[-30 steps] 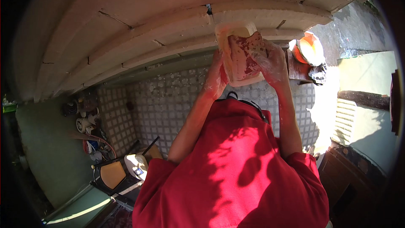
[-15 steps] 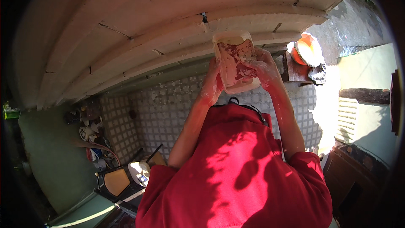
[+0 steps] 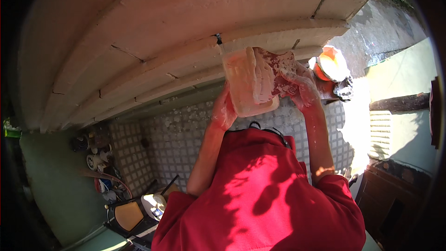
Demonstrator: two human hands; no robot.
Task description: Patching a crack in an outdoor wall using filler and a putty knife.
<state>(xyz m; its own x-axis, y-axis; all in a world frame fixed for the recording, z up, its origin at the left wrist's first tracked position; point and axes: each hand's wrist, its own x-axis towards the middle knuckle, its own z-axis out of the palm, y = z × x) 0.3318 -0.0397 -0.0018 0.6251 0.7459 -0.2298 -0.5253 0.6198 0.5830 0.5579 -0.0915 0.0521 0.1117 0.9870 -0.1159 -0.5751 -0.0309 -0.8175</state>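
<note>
Tub (image 3: pixel 255 110) and scraper (image 3: pixel 284 65), one to each hand

Tub: pale plastic, paste-smeared inside; was gripped at its left side by the left hand (image 3: pixel 225 111), above the tiled floor (image 3: pixel 181 128). Scraper: flat, reddish, with thick pale paste (image 3: pixel 263 82) on it; was clasped in the right hand (image 3: pixel 304 88) over the tub's right side, contact unclear. Bucket (image 3: pixel 319 71): orange, stood beyond the right hand.
</note>
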